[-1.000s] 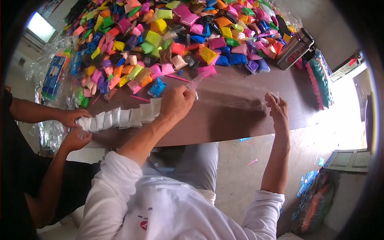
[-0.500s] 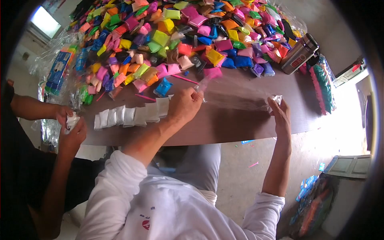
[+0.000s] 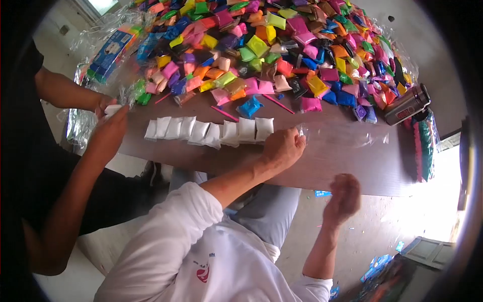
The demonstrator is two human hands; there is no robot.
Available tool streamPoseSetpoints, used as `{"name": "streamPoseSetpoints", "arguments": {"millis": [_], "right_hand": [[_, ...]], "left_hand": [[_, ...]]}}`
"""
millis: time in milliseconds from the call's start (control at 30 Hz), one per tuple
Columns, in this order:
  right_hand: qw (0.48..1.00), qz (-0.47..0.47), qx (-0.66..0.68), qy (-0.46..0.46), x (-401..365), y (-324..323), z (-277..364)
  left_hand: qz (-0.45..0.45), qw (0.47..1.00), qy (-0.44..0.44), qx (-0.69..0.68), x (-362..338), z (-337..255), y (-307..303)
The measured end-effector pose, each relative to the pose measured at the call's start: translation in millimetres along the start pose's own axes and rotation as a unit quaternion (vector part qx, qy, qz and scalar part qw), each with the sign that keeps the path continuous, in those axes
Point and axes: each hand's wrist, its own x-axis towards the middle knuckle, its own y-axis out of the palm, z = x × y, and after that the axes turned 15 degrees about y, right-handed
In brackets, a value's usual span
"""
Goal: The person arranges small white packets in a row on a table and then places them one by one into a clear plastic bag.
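Observation:
My left hand (image 3: pixel 284 149) is closed in a pinch on the edge of a clear plastic bag (image 3: pixel 347 135), which stretches away to the right over the table. Beside that hand, white packets (image 3: pixel 230 132) lie in an overlapping row along the near part of the tabletop. My right hand (image 3: pixel 344 196) hangs apart from the bag, just off the table's front edge. Motion blurs its curled fingers, and whether anything is in them is not visible.
Small packets (image 3: pixel 257 46) of many colours form a big heap at the back. A steel flask (image 3: pixel 407 104) leans at the right. Pink sticks (image 3: pixel 224 114) and a blue packet (image 3: pixel 249 106) lie before the heap. At left, another person's hands (image 3: pixel 108 123) hold something white.
My right hand has let go of the clear bag and come down toward me. My left hand still pinches its end. The view has shifted, moving the table's contents across the frame.

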Motion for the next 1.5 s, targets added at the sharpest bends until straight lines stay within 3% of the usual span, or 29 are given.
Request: {"name": "streamPoseSetpoints", "arguments": {"millis": [67,133,167,200,267,300,333,400,433,467,533,667,833,1000,1033,1100,1167,1233,1300,1333,1400,1500], "right_hand": [[0.987,0.128,-0.1,0.001,-4,27,29],[0.969,0.205,-0.125,-0.057,5,63,62],[0.962,0.241,-0.122,-0.032,8,80,75],[0.961,0.249,-0.117,-0.037,12,90,72],[0.924,0.266,-0.233,-0.144,24,113,58],[0.916,0.288,-0.262,-0.094,26,121,63],[0.916,0.298,-0.249,-0.103,28,130,67],[0.858,0.268,-0.413,-0.145,33,143,72],[0.826,0.272,-0.459,-0.18,36,150,69],[0.827,0.275,-0.454,-0.187,40,157,64],[0.751,0.302,-0.549,-0.209,50,171,51],[0.71,0.351,-0.595,-0.139,62,181,25],[0.779,0.377,-0.497,-0.067,71,182,9],[0.774,0.425,-0.468,0.042,94,178,7],[0.784,0.436,-0.433,0.083,98,178,9],[0.802,0.445,-0.372,0.143,98,178,19],[0.802,0.49,-0.248,0.235,90,178,43],[0.797,0.498,-0.236,0.248,79,185,46],[0.791,0.506,-0.223,0.261,74,187,44],[0.79,0.513,-0.226,0.248,74,189,39],[0.789,0.519,-0.231,0.234,75,194,31],[0.781,0.505,-0.311,0.196,72,201,23]], "left_hand": [[0.027,0.999,-0.02,-0.009,-2,-1,-1],[0.071,0.995,-0.032,-0.062,-8,0,-4],[0.051,0.995,0.042,-0.079,-15,13,6],[0.042,0.996,0.038,-0.073,-18,24,5],[0.011,0.999,0.03,-0.008,-21,39,15],[-0.004,0.999,0.024,0.027,-20,44,24],[-0.018,0.998,0.018,0.062,-17,53,31],[-0.043,0.991,0.013,0.125,-19,63,52],[-0.053,0.987,0.012,0.154,-2,70,64],[-0.063,0.982,0.011,0.18,4,71,84],[-0.076,0.971,0.012,0.226,18,89,87],[-0.085,0.956,0.024,0.279,11,95,129],[-0.08,0.947,0.04,0.308,16,91,148],[-0.081,0.992,0.074,0.058,-24,28,53],[-0.079,0.993,0.074,0.053,-25,17,35],[0.019,1.0,-0.006,0.016,-22,3,8],[0.029,1.0,-0.008,0.003,-22,2,2],[0.038,0.999,-0.01,-0.008,-23,6,8],[-0.048,0.966,0.132,0.218,-25,13,20],[-0.049,0.966,0.132,0.215,-27,14,27],[0.113,0.902,0.153,0.389,-25,7,16],[0.088,0.937,0.193,0.278,-25,27,40]]}}
